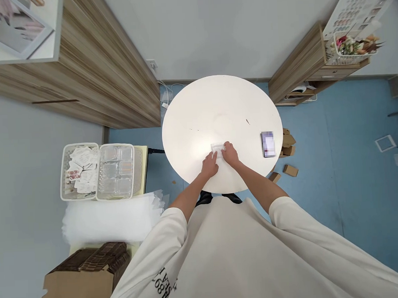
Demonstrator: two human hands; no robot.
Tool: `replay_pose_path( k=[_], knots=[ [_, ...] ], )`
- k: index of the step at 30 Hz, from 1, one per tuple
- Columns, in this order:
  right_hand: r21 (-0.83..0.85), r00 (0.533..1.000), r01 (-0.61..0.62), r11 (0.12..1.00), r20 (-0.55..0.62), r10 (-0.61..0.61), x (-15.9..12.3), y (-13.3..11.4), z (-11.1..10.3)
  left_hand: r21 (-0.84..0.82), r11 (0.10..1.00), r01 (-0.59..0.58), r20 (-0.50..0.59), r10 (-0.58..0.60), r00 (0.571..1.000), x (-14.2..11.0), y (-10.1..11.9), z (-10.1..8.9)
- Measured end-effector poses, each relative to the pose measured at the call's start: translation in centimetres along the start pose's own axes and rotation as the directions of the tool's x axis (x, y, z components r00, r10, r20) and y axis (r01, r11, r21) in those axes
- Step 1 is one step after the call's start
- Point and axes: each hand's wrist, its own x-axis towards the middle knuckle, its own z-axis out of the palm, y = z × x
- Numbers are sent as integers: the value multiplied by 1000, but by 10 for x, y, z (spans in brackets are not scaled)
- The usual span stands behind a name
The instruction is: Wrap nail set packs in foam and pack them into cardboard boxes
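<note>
On the round white table [217, 104], near its front half, lies a small whitish, partly see-through packet [218, 147]. My left hand [209, 164] grips its lower left side, fingertips pressed to it. At its right edge, my right hand [230, 154] pinches the packet with fingers curled. The packet's contents are too faint to make out. A purple, blurred rectangular object [268, 144], perhaps a phone, lies at the table's right side, apart from both hands.
Left of the table stand a white basket of printed cards [83, 169] and a basket with clear plastic boxes [116, 170]. Nearer me are a stack of white translucent sheets [113, 218] and brown cardboard boxes [82, 281]. Small cardboard boxes [289, 170] lie on the floor to the right.
</note>
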Motion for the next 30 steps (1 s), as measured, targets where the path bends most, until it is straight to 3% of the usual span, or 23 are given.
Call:
replay_pose_path(
  k=[5,10,12,17,25,30],
  knots=[
    [46,998,53,997,-33,-52,-27,7,10,68,997,-27,-15,28,999,-3,3,2],
    [74,998,60,995,-28,-58,-34,7,17,181,964,-196,-75,212,974,-11,1,3],
    [76,999,52,996,-20,-51,-30,2,20,202,956,-214,-72,232,970,-13,-5,1],
    [58,995,94,994,11,-95,-16,-21,30,191,969,-160,-104,182,978,-15,-30,-10],
    [127,963,225,966,124,-240,4,-78,58,186,983,14,-165,18,986,-16,-82,-43],
    [14,940,269,963,214,-266,9,-95,60,204,979,24,-150,7,989,-19,-101,-53]
  ],
)
